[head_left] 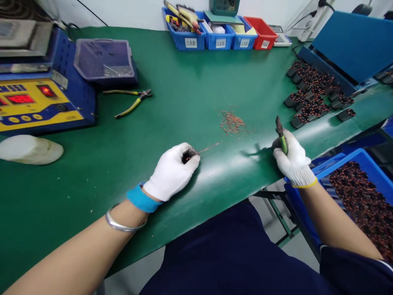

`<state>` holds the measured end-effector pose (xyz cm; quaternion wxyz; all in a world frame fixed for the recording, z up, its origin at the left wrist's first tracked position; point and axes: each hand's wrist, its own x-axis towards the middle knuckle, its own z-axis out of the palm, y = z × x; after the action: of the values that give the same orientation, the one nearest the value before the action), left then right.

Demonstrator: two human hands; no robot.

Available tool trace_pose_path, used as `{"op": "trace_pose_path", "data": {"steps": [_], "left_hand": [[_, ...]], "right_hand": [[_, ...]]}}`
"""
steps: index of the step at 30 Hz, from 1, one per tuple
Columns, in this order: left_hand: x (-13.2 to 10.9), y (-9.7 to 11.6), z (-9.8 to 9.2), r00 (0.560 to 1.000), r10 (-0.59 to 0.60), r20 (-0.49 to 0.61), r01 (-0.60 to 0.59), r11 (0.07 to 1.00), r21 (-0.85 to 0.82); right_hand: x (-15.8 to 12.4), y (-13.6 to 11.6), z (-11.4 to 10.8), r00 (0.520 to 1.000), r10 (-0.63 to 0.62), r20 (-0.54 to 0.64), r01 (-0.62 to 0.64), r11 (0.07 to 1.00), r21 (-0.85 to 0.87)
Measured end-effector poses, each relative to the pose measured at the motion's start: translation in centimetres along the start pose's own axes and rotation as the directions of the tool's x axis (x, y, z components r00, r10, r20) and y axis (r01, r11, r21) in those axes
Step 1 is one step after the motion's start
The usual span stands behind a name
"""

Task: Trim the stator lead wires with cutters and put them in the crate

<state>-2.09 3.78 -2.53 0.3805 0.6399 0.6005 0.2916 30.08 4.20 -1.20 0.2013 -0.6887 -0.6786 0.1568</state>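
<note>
My left hand (172, 173), in a white glove, is closed around a small black coil part (188, 155) near the table's front edge. A thin wire lead (209, 147) sticks out of that part to the right. In my gloved right hand (292, 160) is a pair of green-handled cutting pliers (280, 130), jaws pointing up and away from me. The glove hides most of the handles. Between and beyond my hands lies a loose pile of copper wire clippings (232, 122) on the green table.
Yellow-handled cutters (135, 102) lie left, by a purple bin (106, 78) and a blue-yellow soldering station (43, 98). Several black coil parts (313, 96) stand right, before a blue machine (353, 41). A blue crate (365, 157) full of coils sits below. Labelled bins (190, 43) line the back.
</note>
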Motion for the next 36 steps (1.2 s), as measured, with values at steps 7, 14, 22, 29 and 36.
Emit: {"op": "trace_pose_path", "data": {"steps": [7, 14, 22, 29, 36], "left_hand": [[0.0, 0.3, 0.1, 1.0, -0.013, -0.017, 0.013, 0.999, -0.03], [0.0, 0.1, 0.2, 1.0, 0.014, -0.004, -0.014, 0.999, -0.031], [0.3, -0.1, 0.2, 0.998, 0.067, 0.008, -0.067, 0.998, -0.003], [-0.9, 0.5, -0.6, 0.985, 0.108, -0.138, -0.052, 0.931, 0.361], [-1.1, -0.2, -2.7, 0.994, 0.078, 0.082, -0.106, 0.889, 0.445]], "right_hand": [[-2.4, -8.0, 1.8, 0.482, -0.306, 0.821, -0.57, 0.602, 0.559], [-1.6, -9.6, 2.2, 0.327, -0.223, 0.918, -0.577, 0.723, 0.381], [-1.1, -11.2, 2.8, 0.425, -0.133, 0.895, -0.426, 0.844, 0.327], [-0.7, -10.5, 1.9, 0.556, -0.068, 0.829, -0.273, 0.927, 0.259], [-1.3, -4.7, -0.4, 0.969, 0.196, 0.153, -0.071, 0.807, -0.586]]}}
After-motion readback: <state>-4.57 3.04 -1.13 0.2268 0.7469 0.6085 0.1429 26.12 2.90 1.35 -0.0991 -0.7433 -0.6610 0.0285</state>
